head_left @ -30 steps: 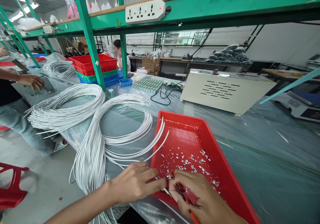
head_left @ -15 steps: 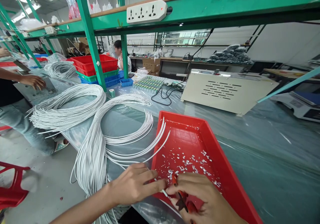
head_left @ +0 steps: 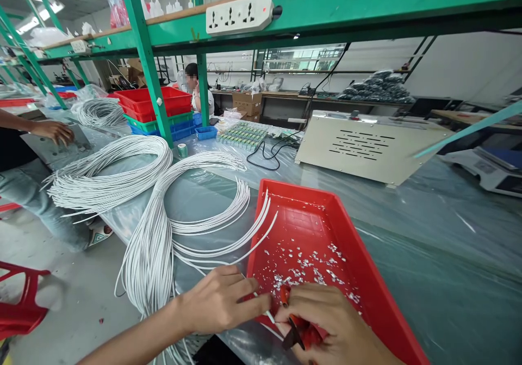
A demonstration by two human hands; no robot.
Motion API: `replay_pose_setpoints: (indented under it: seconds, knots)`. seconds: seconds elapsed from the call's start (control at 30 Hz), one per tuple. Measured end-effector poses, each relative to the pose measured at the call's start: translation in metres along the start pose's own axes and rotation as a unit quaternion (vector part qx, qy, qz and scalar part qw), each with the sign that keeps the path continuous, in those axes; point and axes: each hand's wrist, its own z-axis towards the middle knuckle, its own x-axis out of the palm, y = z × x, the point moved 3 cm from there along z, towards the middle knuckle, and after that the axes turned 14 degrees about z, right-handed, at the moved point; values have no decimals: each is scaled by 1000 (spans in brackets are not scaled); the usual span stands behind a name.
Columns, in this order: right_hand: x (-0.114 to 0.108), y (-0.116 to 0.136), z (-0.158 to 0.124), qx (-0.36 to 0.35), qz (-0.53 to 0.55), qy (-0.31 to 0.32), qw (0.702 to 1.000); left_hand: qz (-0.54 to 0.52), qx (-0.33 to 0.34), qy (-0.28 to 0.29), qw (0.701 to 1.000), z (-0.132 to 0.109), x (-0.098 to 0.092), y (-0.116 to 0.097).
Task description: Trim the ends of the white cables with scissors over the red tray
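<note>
Pinching a thin white wire point(head_left: 269, 316) between thumb and forefinger, the left hand point(head_left: 220, 299) rests at the near left corner of a shallow red plastic tray point(head_left: 293, 191), its fingers closed on the wire's smooth round sheath. The right hand point(head_left: 330, 321) is clenched round a small red-handled cutter point(head_left: 300, 332) with a dark metal nose. It holds the tool just beside the wire's end, over the tray's near edge; whether the blades touch the wire cannot be told. Tiny white insulation scraps point(head_left: 314, 270) lie scattered across the tray's ribbed floor. To the left, a thick bundle of white wires point(head_left: 150, 240) sweeps in long loops over the table point(head_left: 428, 256), which is wrapped in glossy, wrinkled clear film, and a few strands drape over the tray's left rim. Behind the tray sits a beige sheet-metal box point(head_left: 367, 147) with slotted vents. At the far left a co-worker's hand point(head_left: 55, 131) rests on a flat grey metal plate point(head_left: 65, 150). Stacked rectangular plastic bins point(head_left: 155, 106) stand by a green steel shelf frame point(head_left: 142, 55) that carries a white power strip point(head_left: 238, 14).
</note>
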Motion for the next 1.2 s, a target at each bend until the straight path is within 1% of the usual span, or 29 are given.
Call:
replay_pose_setpoints:
  seconds: [0.07, 0.13, 0.23, 0.3, 0.37, 0.47, 0.5, 0.57, 0.63, 0.7, 0.8, 0.87, 0.93, 1.0, 1.1, 1.2]
  knots:
    - [2, -1, 0, 19, -9, 19, 1000, 8, 3, 1, 1000, 0, -1, 0]
    - [4, -1, 1, 29, 0, 16, 999, 18, 5, -10, 1000, 0, -2, 0]
    - [6, -3, 2, 55, 48, -2, 997, 46, 11, -55, 997, -1, -5, -1]
    - [8, -5, 3, 101, 118, -15, 988, 65, 18, -92, 994, -2, -7, -1]
    - [11, -7, 4, 146, 211, -30, 966, 73, 21, -122, 990, -3, -7, -2]
    - [18, -12, 3, 193, 370, -28, 908, 64, 11, -143, 988, -5, -3, -3]
    - [20, -14, 2, 202, 411, -25, 889, 57, 0, -147, 987, -6, -1, -3]
    - [24, -19, 1, 216, 468, -41, 856, 38, -38, -157, 986, -8, 5, -5]
    - [25, -24, -1, 220, 502, -61, 834, 13, -90, -163, 982, -8, 10, -7]
    - [25, -26, 0, 215, 520, -81, 823, -12, -134, -157, 978, -6, 13, -10]
    - [23, -29, 1, 204, 521, -132, 818, -42, -191, -126, 973, 1, 15, -16]
    - [23, -30, 2, 197, 529, -164, 809, -78, -246, -104, 960, 5, 15, -16]
    - [24, -32, 2, 194, 538, -181, 801, -115, -289, -83, 947, 8, 16, -16]
    - [25, -33, 1, 199, 540, -196, 794, -134, -303, -64, 941, 10, 16, -17]
    - [26, -31, 0, 211, 535, -214, 790, -149, -305, -31, 940, 11, 17, -18]
    - [26, -28, -1, 207, 515, -241, 796, -172, -314, -3, 934, 10, 20, -19]
